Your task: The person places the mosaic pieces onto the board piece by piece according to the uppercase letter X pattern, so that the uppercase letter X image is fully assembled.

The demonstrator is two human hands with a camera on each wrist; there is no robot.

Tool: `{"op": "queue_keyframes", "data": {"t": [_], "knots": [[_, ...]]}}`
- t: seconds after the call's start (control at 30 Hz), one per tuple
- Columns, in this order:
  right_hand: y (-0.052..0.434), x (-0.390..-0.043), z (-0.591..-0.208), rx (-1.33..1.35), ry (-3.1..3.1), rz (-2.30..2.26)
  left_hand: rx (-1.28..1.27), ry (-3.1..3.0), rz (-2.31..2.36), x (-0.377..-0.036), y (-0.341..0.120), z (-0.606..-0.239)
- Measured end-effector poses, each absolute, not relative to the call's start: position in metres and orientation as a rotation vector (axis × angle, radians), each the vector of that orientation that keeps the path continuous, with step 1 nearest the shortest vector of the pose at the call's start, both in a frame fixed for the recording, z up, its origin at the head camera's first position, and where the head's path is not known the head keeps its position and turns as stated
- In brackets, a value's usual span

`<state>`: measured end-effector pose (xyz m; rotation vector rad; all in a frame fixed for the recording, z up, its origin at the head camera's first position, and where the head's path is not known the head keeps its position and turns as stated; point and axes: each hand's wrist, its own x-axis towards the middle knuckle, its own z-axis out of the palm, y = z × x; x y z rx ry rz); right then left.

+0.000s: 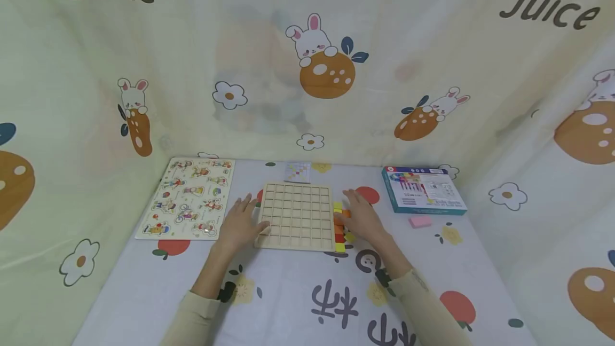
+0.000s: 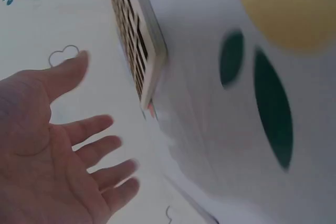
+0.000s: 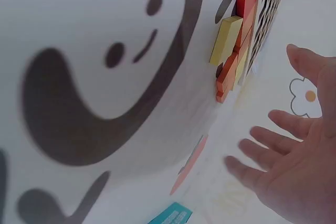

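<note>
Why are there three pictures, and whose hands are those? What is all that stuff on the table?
Those are a person's two bare hands, not a machine. The big picture comes from a camera worn on the head, looking down. The other two come from small cameras on each wrist, so they look tilted and very close.

The left hand lies open at the left edge of a wooden grid board. The right hand is open too, over a row of yellow and orange blocks beside the board's right edge. Neither hand holds anything; the fingers are spread out.

Also on the table: a picture puzzle board, a small card, a blue box and a pink eraser-like piece.
</note>
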<state>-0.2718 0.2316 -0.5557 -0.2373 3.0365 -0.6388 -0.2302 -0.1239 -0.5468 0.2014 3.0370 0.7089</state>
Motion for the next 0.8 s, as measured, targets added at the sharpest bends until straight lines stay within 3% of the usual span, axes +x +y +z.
{"op": "queue_keyframes", "data": {"t": [0.27,0.8], "knots": [[0.226,-0.287,-0.558,-0.188,3.010,-0.697,0.151,2.934,0.904,-0.226,-0.115,-0.545],[0.215,-0.303,-0.570,-0.011,3.059,-0.791,0.290,2.926,0.691,-0.221,-0.119,-0.562]]}}
